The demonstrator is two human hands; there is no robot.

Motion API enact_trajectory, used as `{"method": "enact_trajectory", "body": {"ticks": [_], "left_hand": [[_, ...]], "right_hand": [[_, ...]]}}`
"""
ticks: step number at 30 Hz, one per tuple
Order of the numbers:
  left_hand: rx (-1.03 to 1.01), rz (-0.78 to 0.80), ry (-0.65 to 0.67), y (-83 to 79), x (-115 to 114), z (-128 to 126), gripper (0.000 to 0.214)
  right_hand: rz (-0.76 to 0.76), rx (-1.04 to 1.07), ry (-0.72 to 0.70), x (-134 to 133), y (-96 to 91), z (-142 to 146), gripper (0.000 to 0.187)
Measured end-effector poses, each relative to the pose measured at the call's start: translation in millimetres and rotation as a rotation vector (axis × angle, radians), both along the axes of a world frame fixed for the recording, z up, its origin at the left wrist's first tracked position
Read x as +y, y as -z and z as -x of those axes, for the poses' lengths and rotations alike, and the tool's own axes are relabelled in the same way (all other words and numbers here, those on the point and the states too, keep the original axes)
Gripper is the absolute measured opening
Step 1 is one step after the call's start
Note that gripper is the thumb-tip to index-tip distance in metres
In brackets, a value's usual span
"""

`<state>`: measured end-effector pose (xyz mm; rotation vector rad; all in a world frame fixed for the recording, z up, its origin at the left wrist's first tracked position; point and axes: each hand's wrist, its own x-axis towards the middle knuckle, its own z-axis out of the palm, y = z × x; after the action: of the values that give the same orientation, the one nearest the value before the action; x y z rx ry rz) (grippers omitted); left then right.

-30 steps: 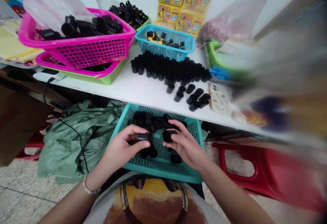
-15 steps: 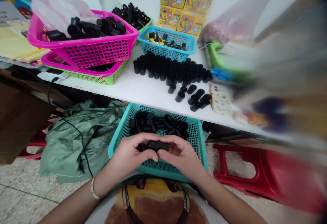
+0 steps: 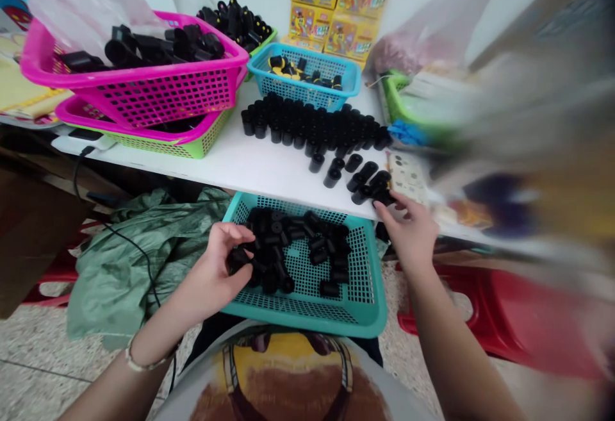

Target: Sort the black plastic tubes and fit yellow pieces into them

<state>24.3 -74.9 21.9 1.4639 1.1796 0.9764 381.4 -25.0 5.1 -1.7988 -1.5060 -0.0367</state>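
Observation:
My left hand (image 3: 221, 270) is at the left side of the teal basket (image 3: 307, 321), its fingers curled around a black plastic cylinder (image 3: 240, 255). Many similar black cylinders lie loose in that basket, with part of its mesh floor showing. At the table's front edge, my right hand (image 3: 410, 232) pinches a black cylinder (image 3: 384, 195) between thumb and fingers. It is beside a small group of upright black cylinders (image 3: 361, 194). Behind them, a dense block of black cylinders (image 3: 312, 123) stands on the white table (image 3: 269, 168).
Stacked pink baskets (image 3: 168, 97) with black parts stand on the left. A blue basket (image 3: 305, 91) holds black and yellow pieces, with yellow boxes (image 3: 336, 11) behind. To the right are a patterned phone-like object (image 3: 407, 176) and a red stool (image 3: 485, 318). A cable (image 3: 139, 257) hangs at left.
My hands were together over the basket around a black cylinder and have parted. The left moved left and down into the basket; the right moved up and right to the table edge.

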Motion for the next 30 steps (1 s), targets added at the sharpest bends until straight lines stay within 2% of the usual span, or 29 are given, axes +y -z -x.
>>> {"method": "enact_trajectory", "body": {"ticks": [2, 4, 6, 7, 8, 10, 11, 12, 14, 16, 19, 22, 25, 30], "left_hand": [[0.051, 0.058, 0.023, 6.4, 1.0, -1.7, 0.025], [0.08, 0.127, 0.049, 9.1, 0.9, -5.7, 0.019], [0.038, 0.177, 0.057, 8.8, 0.4, -10.3, 0.018], [-0.005, 0.195, 0.052, 7.9, 0.2, -12.4, 0.021], [-0.048, 0.211, 0.049, 6.8, 0.1, -14.1, 0.025], [-0.12, 0.225, 0.038, 4.2, 0.3, -16.3, 0.035], [-0.136, 0.217, 0.032, 2.7, 0.5, -16.7, 0.04], [-0.132, 0.199, 0.026, 1.0, 0.8, -16.8, 0.043], [-0.067, 0.143, 0.021, -2.7, 1.1, -16.3, 0.042], [0.069, 0.06, 0.015, -6.6, 0.7, -15.9, 0.038], [0.244, -0.067, 0.013, -11.1, -1.2, -17.0, 0.035], [0.267, -0.133, 0.052, -12.5, -3.6, -20.7, 0.03], [0.271, -0.118, 0.122, -12.2, -4.7, -25.1, 0.033], [0.262, -0.025, 0.198, -12.0, -2.6, -28.7, 0.034]], "right_hand": [[0.006, -0.026, -0.047, 6.7, -0.2, -4.2, 0.054], [-0.109, -0.105, -0.07, 5.1, -3.0, 3.1, 0.065], [-0.202, -0.204, -0.161, -3.3, -4.1, 19.0, 0.053], [-0.174, -0.258, -0.288, -8.9, -2.5, 28.8, 0.041], [-0.086, -0.315, -0.456, -14.7, 1.3, 38.9, 0.031], [0.207, -0.442, -0.788, -24.2, 14.6, 57.3, 0.026], [0.357, -0.492, -0.891, -27.3, 23.0, 64.4, 0.027], [0.471, -0.518, -0.937, -29.2, 31.3, 69.8, 0.027], [0.576, -0.506, -0.917, -30.5, 42.7, 75.5, 0.023], [0.587, -0.46, -0.889, -31.2, 42.0, 77.2, 0.023], [0.536, -0.177, -0.857, -38.2, 18.4, 80.5, 0.034], [0.437, 0.15, -0.888, -51.5, -12.2, 89.1, 0.039], [0.385, 0.246, -0.903, -61.9, -28.3, 98.2, 0.045], [0.328, 0.315, -0.928, -64.8, -26.8, 104.2, 0.035]]}}
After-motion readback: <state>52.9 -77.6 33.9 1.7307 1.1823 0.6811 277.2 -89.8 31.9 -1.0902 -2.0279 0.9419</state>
